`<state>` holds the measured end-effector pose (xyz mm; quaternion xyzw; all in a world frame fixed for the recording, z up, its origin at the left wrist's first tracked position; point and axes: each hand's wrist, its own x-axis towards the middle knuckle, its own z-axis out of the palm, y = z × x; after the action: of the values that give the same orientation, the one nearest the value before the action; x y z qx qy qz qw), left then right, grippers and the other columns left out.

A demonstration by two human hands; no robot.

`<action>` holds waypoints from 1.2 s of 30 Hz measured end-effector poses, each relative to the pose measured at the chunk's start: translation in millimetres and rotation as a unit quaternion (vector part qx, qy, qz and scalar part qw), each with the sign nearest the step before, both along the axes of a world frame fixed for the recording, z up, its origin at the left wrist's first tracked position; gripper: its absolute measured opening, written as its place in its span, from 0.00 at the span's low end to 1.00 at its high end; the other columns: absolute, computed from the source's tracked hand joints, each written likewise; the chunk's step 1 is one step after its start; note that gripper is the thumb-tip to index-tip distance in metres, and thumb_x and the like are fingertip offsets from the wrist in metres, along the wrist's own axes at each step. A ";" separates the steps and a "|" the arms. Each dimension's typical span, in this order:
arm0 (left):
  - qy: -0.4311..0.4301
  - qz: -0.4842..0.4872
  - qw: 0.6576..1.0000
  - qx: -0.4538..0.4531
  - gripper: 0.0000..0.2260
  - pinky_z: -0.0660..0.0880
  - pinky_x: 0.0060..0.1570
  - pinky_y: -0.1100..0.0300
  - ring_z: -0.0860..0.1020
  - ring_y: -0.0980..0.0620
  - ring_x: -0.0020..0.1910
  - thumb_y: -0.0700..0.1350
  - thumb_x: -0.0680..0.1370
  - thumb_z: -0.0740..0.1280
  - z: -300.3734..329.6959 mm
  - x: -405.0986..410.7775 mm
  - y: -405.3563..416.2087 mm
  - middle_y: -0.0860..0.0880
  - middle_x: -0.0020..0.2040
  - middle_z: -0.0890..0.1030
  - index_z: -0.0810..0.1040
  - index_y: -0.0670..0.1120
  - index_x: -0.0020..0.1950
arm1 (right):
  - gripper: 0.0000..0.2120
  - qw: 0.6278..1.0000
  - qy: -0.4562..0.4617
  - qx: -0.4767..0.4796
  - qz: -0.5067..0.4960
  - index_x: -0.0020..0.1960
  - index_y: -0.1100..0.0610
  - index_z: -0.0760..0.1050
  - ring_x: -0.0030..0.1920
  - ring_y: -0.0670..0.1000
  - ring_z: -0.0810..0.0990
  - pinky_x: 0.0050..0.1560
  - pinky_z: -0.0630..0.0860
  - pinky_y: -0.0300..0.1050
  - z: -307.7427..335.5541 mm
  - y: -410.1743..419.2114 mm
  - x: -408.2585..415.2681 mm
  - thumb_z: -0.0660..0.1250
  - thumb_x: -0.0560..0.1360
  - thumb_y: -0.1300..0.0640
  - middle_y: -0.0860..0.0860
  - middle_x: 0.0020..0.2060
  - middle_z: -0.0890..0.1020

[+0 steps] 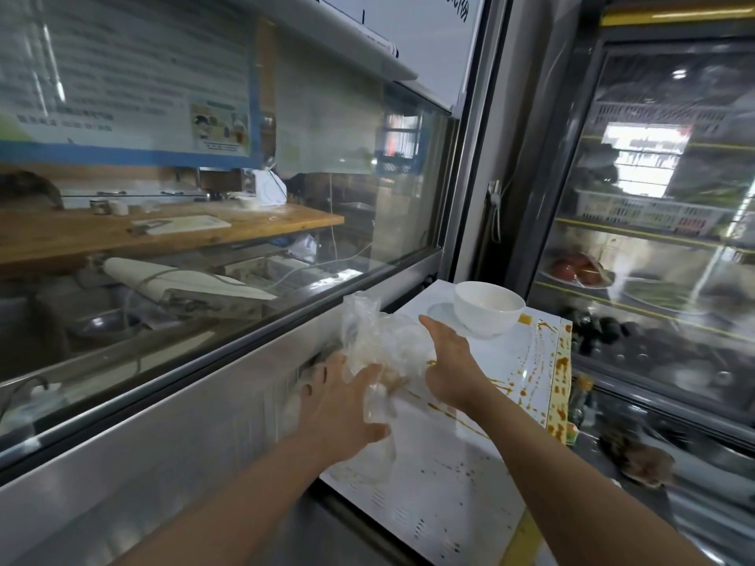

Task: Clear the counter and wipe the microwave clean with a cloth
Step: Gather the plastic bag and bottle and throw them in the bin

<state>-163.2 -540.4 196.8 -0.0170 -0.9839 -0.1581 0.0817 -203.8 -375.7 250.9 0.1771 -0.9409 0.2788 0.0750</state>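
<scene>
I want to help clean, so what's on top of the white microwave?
A white bowl on a saucer, a crumpled clear plastic bag between both hands, and brown sauce splatters. The bag hides whatever lies under it.

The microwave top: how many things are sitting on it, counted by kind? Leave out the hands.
White bowl: 1
White saucer under the bowl: 1
Clear plastic bag, between the left hand and right hand: 1
Total: 3 things, on the white microwave top, which is splashed with orange-brown sauce.

Left hand [343, 406] fingertips blurred behind crumpled plastic bag [380, 345].
</scene>
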 end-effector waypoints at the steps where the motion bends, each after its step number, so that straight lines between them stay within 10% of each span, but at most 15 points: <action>1: 0.010 0.007 1.000 -0.001 0.34 0.57 0.68 0.47 0.54 0.43 0.71 0.63 0.68 0.69 -1.5 -1.7 3.3 0.47 0.73 0.52 0.56 0.64 0.70 | 0.34 1.000 -0.003 -0.001 -0.003 0.76 0.56 0.50 0.75 0.53 0.51 0.72 0.48 0.45 -0.6 0.7 -0.6 0.56 0.74 0.70 0.53 0.75 0.56; 18: 0.161 0.037 0.983 -0.078 0.18 0.70 0.49 0.58 0.68 0.50 0.55 0.36 0.73 0.61 -8.5 -14.8 14.6 0.51 0.56 0.70 0.68 0.55 0.58 | 0.33 1.000 -0.016 -0.011 -0.007 0.76 0.56 0.53 0.73 0.52 0.55 0.70 0.52 0.45 -13.2 25.7 -0.2 0.62 0.74 0.64 0.53 0.74 0.60; 36: 0.226 0.048 0.973 -0.001 0.05 0.68 0.42 0.59 0.74 0.49 0.49 0.39 0.74 0.65 22.5 33.8 7.0 0.49 0.51 0.75 0.76 0.45 0.49 | 0.35 0.997 -0.049 -0.049 -0.026 0.75 0.52 0.54 0.72 0.57 0.57 0.68 0.59 0.50 11.5 37.7 42.9 0.65 0.73 0.61 0.55 0.73 0.60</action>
<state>-129.5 -533.4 219.2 -0.0049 -0.9396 -0.1453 0.3099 -160.9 -337.9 262.4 0.1347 -0.9331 0.3304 0.0450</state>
